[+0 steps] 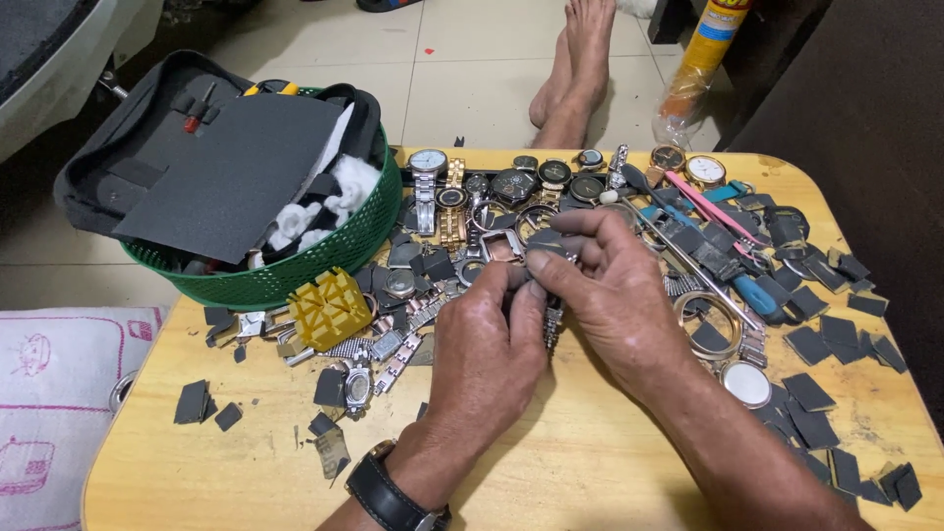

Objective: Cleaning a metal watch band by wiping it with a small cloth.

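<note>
My left hand (489, 349) and my right hand (605, 285) meet over the middle of a low wooden table (551, 472). Together they pinch a small square metal watch case (503, 248) with a link bracelet (553, 324) hanging down between the palms. The right fingers also press a small dark square piece (546, 239) against the case. My left wrist wears a black-strapped watch (388, 492). A row of wristwatches (511, 182) lies just beyond the hands.
A green basket (295, 265) with dark sandpaper sheets, cotton and a black pouch stands back left. A yellow tool block (329, 307) and loose watch parts lie left of the hands. Tools, rings and dark sandpaper scraps (826, 344) cover the right side. A person's bare feet (575, 69) rest beyond the table.
</note>
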